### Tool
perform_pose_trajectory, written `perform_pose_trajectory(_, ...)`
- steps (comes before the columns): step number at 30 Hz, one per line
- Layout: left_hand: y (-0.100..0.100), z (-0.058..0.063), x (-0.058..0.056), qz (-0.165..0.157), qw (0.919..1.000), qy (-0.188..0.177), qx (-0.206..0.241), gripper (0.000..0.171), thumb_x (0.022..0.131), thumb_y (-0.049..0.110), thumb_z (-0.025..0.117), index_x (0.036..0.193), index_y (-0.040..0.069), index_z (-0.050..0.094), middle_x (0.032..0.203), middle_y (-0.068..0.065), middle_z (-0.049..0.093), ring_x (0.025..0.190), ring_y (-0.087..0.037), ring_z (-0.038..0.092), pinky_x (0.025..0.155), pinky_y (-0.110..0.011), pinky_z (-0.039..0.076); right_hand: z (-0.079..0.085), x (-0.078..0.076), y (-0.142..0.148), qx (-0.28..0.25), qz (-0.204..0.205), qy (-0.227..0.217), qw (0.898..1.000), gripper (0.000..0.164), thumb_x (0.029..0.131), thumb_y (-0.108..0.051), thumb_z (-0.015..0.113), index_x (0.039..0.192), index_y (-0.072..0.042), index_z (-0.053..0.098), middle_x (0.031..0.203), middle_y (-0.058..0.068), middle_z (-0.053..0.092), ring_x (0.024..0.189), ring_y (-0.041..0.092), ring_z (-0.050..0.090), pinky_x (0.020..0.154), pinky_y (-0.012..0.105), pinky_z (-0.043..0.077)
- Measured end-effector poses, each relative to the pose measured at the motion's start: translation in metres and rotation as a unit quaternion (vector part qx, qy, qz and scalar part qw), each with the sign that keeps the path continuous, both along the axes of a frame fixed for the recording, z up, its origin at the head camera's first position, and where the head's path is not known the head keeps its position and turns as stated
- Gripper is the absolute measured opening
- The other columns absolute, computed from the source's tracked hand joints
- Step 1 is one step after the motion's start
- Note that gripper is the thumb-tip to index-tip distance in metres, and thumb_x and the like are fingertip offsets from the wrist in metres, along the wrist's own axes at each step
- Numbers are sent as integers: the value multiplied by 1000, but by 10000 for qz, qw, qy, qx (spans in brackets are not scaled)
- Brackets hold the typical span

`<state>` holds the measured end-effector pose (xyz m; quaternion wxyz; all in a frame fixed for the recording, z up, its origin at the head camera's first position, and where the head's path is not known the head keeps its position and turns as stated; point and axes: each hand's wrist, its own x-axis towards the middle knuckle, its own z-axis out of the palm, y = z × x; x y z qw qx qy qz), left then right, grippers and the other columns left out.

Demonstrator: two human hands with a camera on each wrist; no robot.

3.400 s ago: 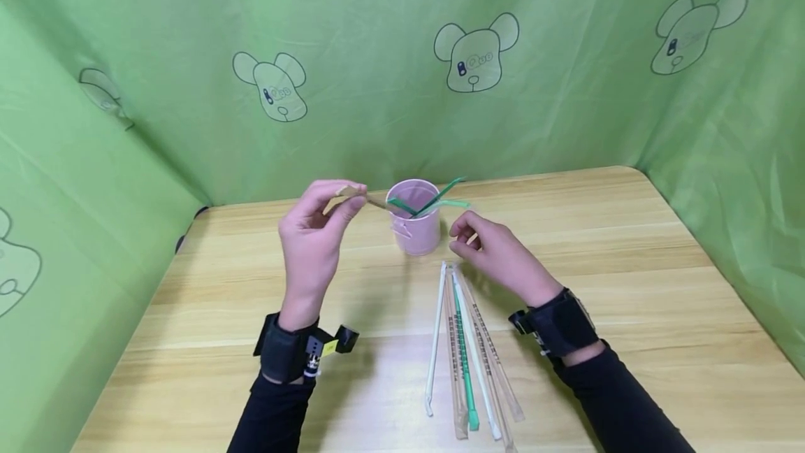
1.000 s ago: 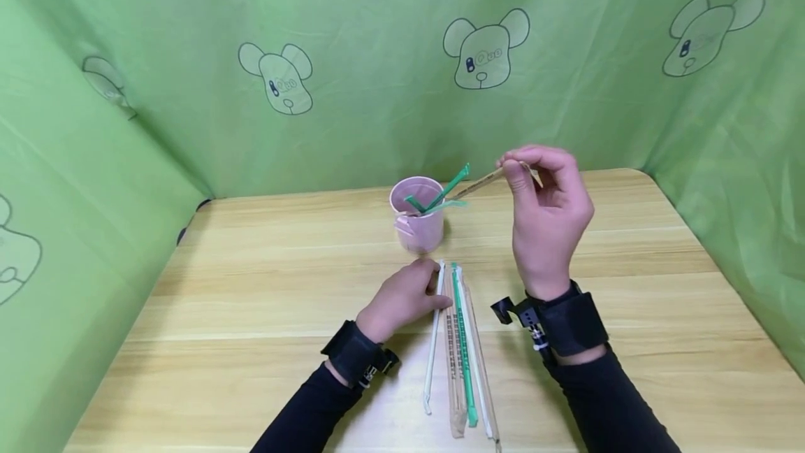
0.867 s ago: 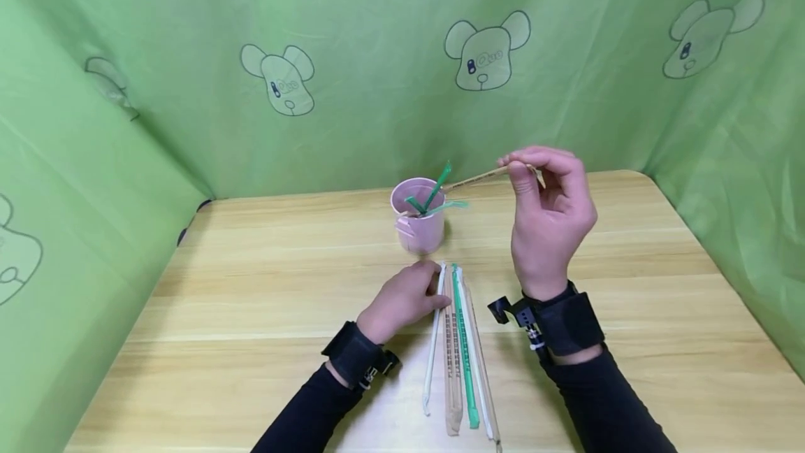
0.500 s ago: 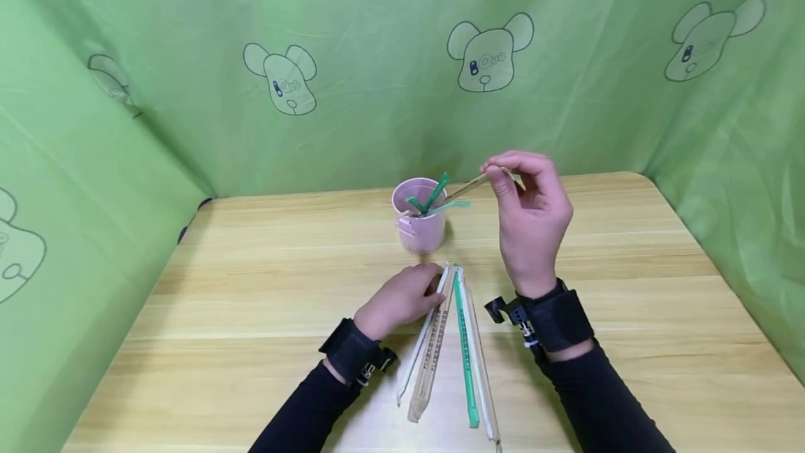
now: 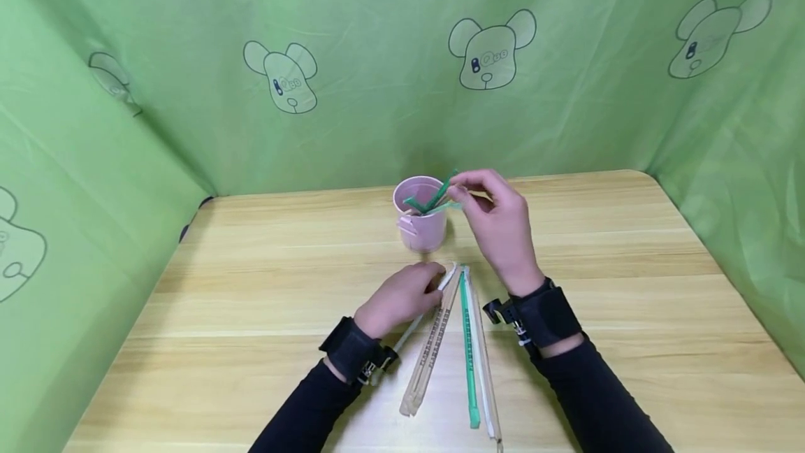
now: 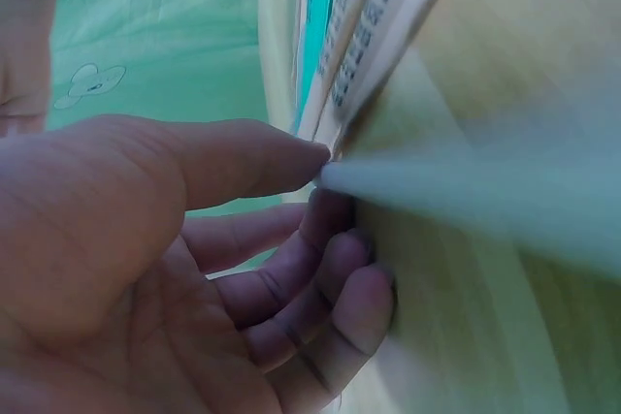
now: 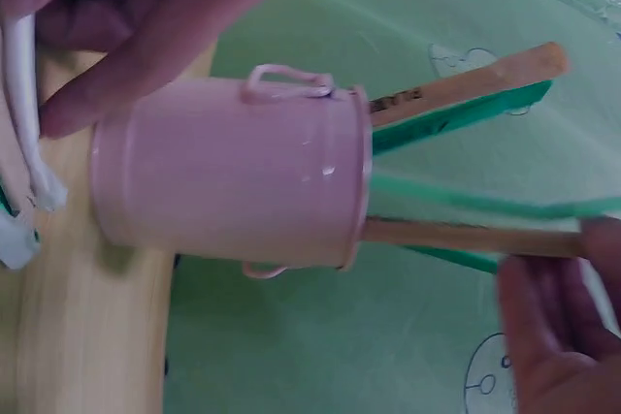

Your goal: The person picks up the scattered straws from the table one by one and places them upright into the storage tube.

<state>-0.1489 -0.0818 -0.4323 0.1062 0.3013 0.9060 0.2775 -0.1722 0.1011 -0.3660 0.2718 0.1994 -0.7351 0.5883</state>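
Observation:
My right hand (image 5: 499, 229) is at the right rim of a small pink bucket (image 5: 421, 235). Its thumb and fingers pinch the end of a brown paper-wrapped straw (image 7: 475, 238), whose other end is inside the bucket. Another brown straw (image 7: 466, 84) and several green straws (image 7: 461, 123) lean out of the same bucket. Low over the table, my left hand (image 5: 399, 299) pinches a thin white wrapped straw (image 6: 456, 191) near its far end. Beside that hand lie brown wrapped straws (image 5: 430, 351) with dark printing.
Right of the brown straws lie a green straw (image 5: 469, 362), a white one (image 5: 481, 376) and a brown one partly behind it. The wooden table (image 5: 251, 285) ends at the back against a green curtain (image 5: 377, 117) with bear-head outlines.
Earlier my left hand left the bucket for the straws. My right hand has since brought a brown straw left and down into the bucket. The white and brown straws' near ends swung left.

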Motion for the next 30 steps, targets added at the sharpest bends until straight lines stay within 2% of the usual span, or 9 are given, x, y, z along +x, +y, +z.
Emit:
perform_pose_trajectory(2, -1, 1, 0, -53, 10000, -21, 75, 14, 99, 2, 66, 88, 7, 59, 72, 3, 41, 65, -14, 43, 60, -28, 35, -4, -2, 2, 495, 14, -211, 9985, 14, 99, -4, 76, 113, -2, 75, 111, 5, 73, 107, 20, 71, 92, 34, 61)
perform_pose_trajectory(5, -3, 5, -1, -103, 9997, -118, 163, 19, 100, 1, 64, 83, 7, 59, 72, 2, 41, 67, -14, 42, 62, -28, 35, -7, -4, 4, 963, 71, -319, 9948, 16, 99, -3, 75, 115, -3, 74, 114, 6, 73, 109, 22, 70, 90, 38, 62)
perform_pose_trajectory(12, -14, 19, -3, -77, 9984, -395, 409, 12, 102, 4, 63, 96, 1, 73, 79, -1, 57, 73, -15, 52, 68, -31, 47, -8, -4, 10, 1082, 225, -504, 9926, 30, 98, 3, 74, 127, -4, 71, 121, 8, 73, 108, 24, 70, 89, 43, 61)
perform_pose_trajectory(16, -24, 29, -6, 225, 9968, -364, 672, 11, 101, 4, 63, 103, -1, 74, 88, -2, 66, 79, -15, 59, 73, -31, 53, -9, -4, 16, 1266, 210, -724, 9891, 33, 99, 1, 73, 131, -5, 69, 122, 10, 72, 107, 24, 70, 90, 42, 61)
perform_pose_trajectory(21, -38, 49, -4, 739, 9918, -246, 1015, 13, 101, 4, 63, 107, 0, 74, 98, -6, 70, 86, -19, 66, 75, -32, 58, -10, -4, 22, 1513, 153, -1072, 9825, 31, 102, -3, 72, 132, -6, 68, 116, 9, 72, 107, 23, 68, 92, 41, 60)
perform_pose_trajectory(26, -52, 70, -1, 1340, 9803, -100, 1450, 19, 103, 7, 62, 117, -1, 71, 106, -10, 70, 86, -21, 70, 72, -32, 61, -8, -4, 28, 1658, 150, -1314, 9772, 25, 102, -4, 71, 127, -3, 68, 112, 9, 72, 106, 24, 67, 94, 45, 58)
perform_pose_trajectory(28, -56, 77, 1, 1595, 9711, 58, 1774, 19, 104, 8, 63, 119, -1, 71, 107, -12, 70, 86, -22, 72, 71, -33, 62, -7, -4, 30, 1720, 162, -1369, 9754, 23, 103, -5, 70, 125, -2, 68, 112, 10, 72, 106, 25, 67, 95, 46, 57)
perform_pose_trajectory(30, -59, 83, 2, 1829, 9586, 337, 2156, 19, 104, 8, 65, 119, -1, 72, 109, -11, 71, 89, -23, 72, 73, -32, 63, -8, -5, 32, 1756, 210, -1478, 9731, 22, 104, -6, 69, 125, -2, 67, 113, 11, 72, 105, 26, 66, 94, 45, 56)
